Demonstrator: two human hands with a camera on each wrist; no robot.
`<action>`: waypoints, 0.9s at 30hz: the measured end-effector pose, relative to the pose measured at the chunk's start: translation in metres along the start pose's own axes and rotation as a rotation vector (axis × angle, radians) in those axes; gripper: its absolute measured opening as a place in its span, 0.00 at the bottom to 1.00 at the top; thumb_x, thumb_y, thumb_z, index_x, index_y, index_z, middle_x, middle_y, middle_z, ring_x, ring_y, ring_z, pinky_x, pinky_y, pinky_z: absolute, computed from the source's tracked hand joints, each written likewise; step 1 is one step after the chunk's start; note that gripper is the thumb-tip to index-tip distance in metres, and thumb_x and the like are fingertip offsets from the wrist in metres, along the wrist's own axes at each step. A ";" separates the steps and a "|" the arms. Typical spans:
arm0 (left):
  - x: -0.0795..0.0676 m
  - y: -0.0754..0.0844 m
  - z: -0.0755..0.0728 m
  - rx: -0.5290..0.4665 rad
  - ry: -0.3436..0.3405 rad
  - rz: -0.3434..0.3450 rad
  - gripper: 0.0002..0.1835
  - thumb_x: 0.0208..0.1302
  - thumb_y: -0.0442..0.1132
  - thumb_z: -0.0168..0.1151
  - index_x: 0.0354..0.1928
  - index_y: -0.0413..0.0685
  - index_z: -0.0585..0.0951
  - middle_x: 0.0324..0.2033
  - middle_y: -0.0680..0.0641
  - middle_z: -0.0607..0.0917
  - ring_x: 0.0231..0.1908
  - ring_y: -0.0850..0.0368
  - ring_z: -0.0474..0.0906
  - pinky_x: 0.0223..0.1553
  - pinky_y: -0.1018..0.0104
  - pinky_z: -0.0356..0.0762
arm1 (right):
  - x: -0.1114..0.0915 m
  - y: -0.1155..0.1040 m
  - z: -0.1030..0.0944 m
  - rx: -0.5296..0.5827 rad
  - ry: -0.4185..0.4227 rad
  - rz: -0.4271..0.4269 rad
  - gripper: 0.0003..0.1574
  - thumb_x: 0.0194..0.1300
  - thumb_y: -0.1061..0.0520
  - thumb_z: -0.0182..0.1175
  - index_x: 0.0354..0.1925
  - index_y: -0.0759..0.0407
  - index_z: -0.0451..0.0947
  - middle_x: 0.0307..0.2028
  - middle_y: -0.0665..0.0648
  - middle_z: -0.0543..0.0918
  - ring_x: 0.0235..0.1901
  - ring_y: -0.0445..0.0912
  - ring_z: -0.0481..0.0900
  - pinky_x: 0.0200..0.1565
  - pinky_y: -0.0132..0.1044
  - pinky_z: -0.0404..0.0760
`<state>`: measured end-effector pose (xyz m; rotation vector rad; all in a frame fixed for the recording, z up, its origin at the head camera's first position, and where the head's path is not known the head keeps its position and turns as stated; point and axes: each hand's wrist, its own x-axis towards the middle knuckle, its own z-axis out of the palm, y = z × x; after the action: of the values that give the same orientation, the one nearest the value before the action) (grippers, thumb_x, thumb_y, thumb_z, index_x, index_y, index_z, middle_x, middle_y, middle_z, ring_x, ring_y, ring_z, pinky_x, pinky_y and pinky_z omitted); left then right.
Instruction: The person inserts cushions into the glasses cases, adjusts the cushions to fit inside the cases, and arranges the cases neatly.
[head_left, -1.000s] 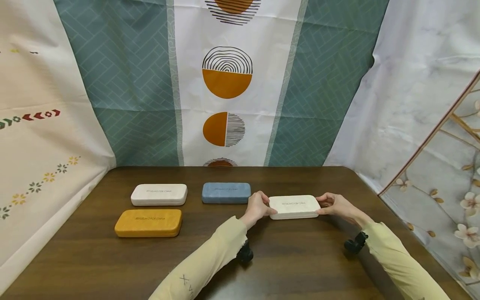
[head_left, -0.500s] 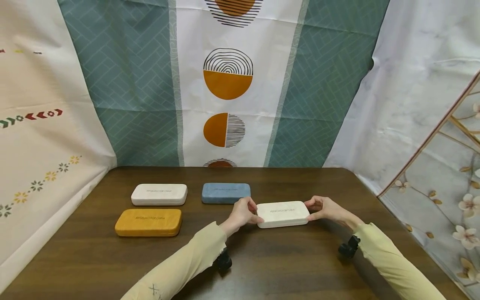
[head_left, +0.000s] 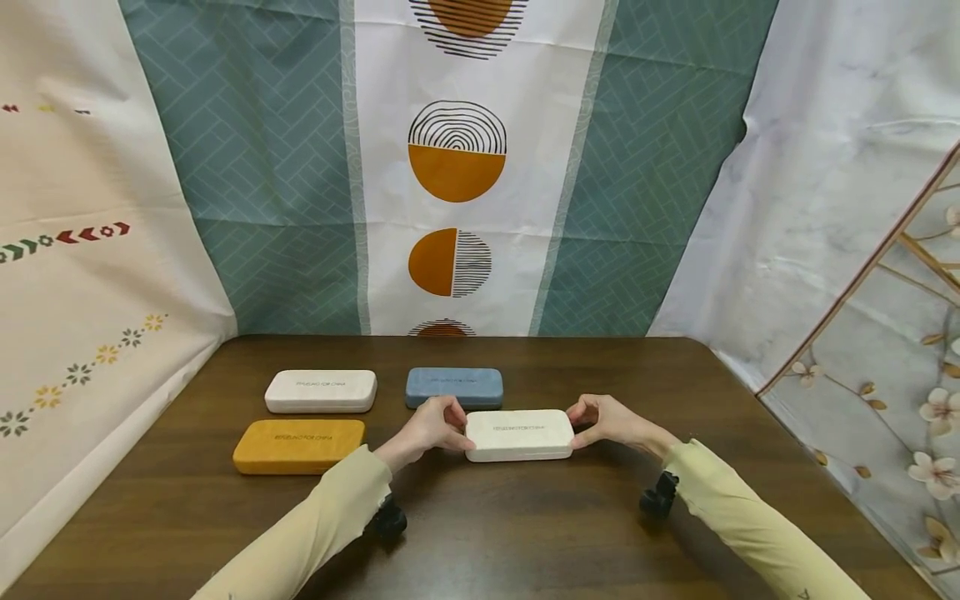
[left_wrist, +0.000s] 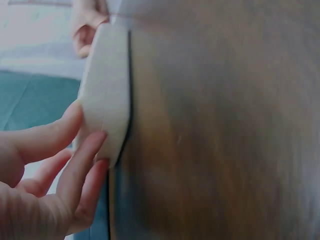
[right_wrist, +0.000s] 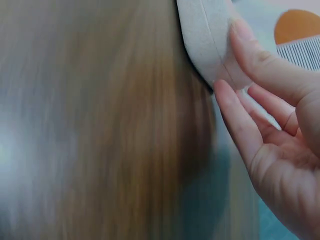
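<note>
A cream glasses case point(head_left: 519, 435) with lettering on its lid is held level between both hands, lid shut, just in front of a blue glasses case point(head_left: 454, 387). My left hand point(head_left: 427, 431) pinches its left end, thumb and fingertips on the end corners. At the opposite end, my right hand point(head_left: 611, 423) grips the case the same way. The left wrist view shows the fingers point(left_wrist: 82, 167) pressed to the end of the case, with a dark line along its underside. In the right wrist view, the thumb point(right_wrist: 265, 62) lies along the case's side.
A white glasses case point(head_left: 321, 392) lies at the back left of the brown wooden table point(head_left: 480, 533). In front of it is a mustard-yellow glasses case point(head_left: 298, 447), near my left forearm. A patterned curtain point(head_left: 300, 167) hangs behind the table.
Both hands have carried the cream case left and a little nearer to me, from right of the blue case to in front of it. The other cases have stayed put.
</note>
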<state>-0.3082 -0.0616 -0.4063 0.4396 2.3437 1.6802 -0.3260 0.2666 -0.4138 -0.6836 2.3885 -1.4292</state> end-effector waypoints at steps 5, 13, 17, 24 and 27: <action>-0.010 -0.001 -0.024 -0.025 -0.053 -0.019 0.20 0.37 0.21 0.71 0.32 0.30 0.70 0.28 0.37 0.76 0.26 0.55 0.74 0.27 0.62 0.78 | 0.013 -0.012 0.020 -0.012 -0.007 -0.024 0.23 0.44 0.65 0.72 0.35 0.70 0.70 0.41 0.61 0.78 0.42 0.53 0.75 0.47 0.48 0.71; -0.020 -0.004 -0.054 -0.019 -0.126 -0.016 0.18 0.38 0.21 0.71 0.31 0.27 0.71 0.25 0.39 0.77 0.24 0.57 0.73 0.26 0.64 0.77 | 0.027 -0.029 0.041 -0.082 -0.027 -0.038 0.24 0.42 0.62 0.73 0.34 0.68 0.70 0.37 0.57 0.78 0.39 0.51 0.75 0.46 0.45 0.72; -0.024 -0.007 -0.064 0.018 -0.146 -0.008 0.17 0.38 0.22 0.72 0.30 0.27 0.73 0.23 0.41 0.77 0.23 0.58 0.72 0.25 0.67 0.75 | 0.033 -0.034 0.049 -0.100 -0.038 -0.046 0.24 0.42 0.62 0.73 0.34 0.68 0.70 0.37 0.56 0.78 0.39 0.51 0.75 0.46 0.44 0.72; -0.032 -0.010 -0.077 0.024 -0.153 -0.037 0.18 0.37 0.22 0.72 0.32 0.28 0.73 0.24 0.41 0.76 0.24 0.58 0.70 0.25 0.67 0.75 | 0.040 -0.040 0.063 -0.133 -0.049 -0.063 0.24 0.41 0.62 0.74 0.32 0.66 0.69 0.35 0.55 0.77 0.38 0.49 0.76 0.45 0.43 0.72; -0.035 -0.011 -0.080 0.005 -0.155 -0.055 0.19 0.37 0.21 0.72 0.32 0.27 0.73 0.24 0.41 0.76 0.24 0.58 0.70 0.25 0.66 0.76 | 0.041 -0.042 0.067 -0.128 -0.052 -0.069 0.25 0.40 0.61 0.74 0.31 0.66 0.69 0.36 0.54 0.77 0.38 0.48 0.76 0.44 0.42 0.72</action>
<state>-0.3049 -0.1485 -0.3907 0.4837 2.2287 1.5579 -0.3188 0.1779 -0.4081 -0.8322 2.4544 -1.2759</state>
